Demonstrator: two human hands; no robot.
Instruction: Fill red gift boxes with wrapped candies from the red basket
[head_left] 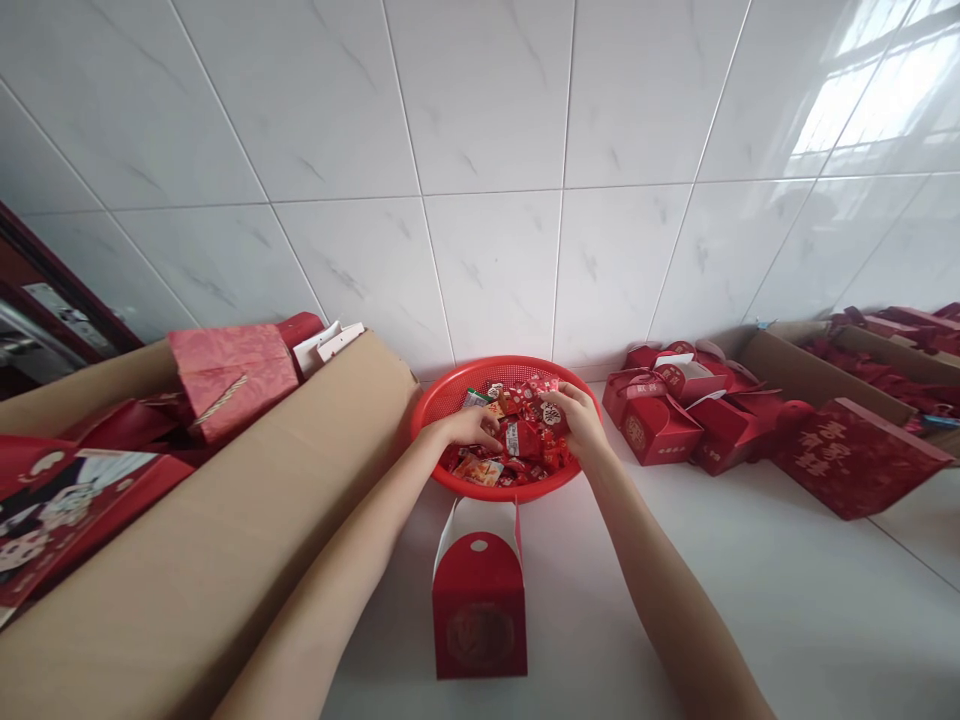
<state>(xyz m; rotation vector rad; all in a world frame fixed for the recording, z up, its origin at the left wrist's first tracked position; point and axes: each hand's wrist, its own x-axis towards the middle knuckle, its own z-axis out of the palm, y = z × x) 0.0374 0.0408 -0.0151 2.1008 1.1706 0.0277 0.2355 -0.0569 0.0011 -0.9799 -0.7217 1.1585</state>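
Note:
A round red plastic basket (510, 492) stands against the tiled wall, with many small wrapped sweets (517, 438) in it, mostly in red wrappers. My left hand (472, 428) reaches over the basket's left side, its curved fingers apart and low among the sweets. At the right side of the basket, my right hand (581, 418) pinches a red wrapped sweet (551, 413) between thumb and fingers. In front of the basket, between my forearms, a red gift box (480, 610) stands upright with its top flaps raised, showing white inside.
A long cardboard carton (300, 480) with red boxes and bags lies along the left. Several closed red gift boxes (660, 430) sit to the right, beside a dark red bag (855, 455) and another carton (817, 365). White tiles (495, 270) rise directly behind.

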